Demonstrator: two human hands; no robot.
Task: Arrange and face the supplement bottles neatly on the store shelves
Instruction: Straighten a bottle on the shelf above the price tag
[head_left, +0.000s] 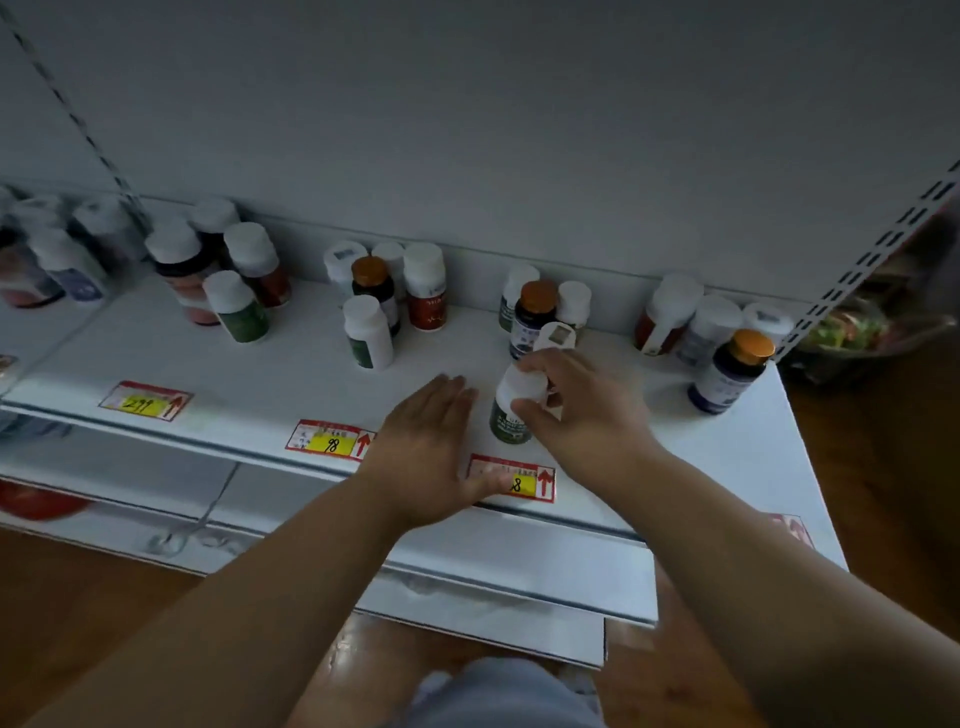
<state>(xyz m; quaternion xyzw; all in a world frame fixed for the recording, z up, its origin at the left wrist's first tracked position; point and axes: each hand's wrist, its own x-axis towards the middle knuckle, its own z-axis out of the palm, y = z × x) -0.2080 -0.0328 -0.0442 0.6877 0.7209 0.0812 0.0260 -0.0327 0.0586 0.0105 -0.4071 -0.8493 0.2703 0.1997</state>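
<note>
Green-labelled bottle (511, 410) with a white cap stands near the front of the white shelf (291, 374), half hidden by the right hand (571, 410), whose fingers and thumb curl round its cap and side. Its label print is too blurred to read. The left hand (431, 447) lies flat just beside it, palm down, fingers straight and together, thumb covering part of a red and yellow price tag (519, 480). Directly behind stands an orange-capped bottle (532, 314) in a small cluster. Further bottle clusters sit along the back wall; the far-left bottles (47, 260) are dim and blurred.
</note>
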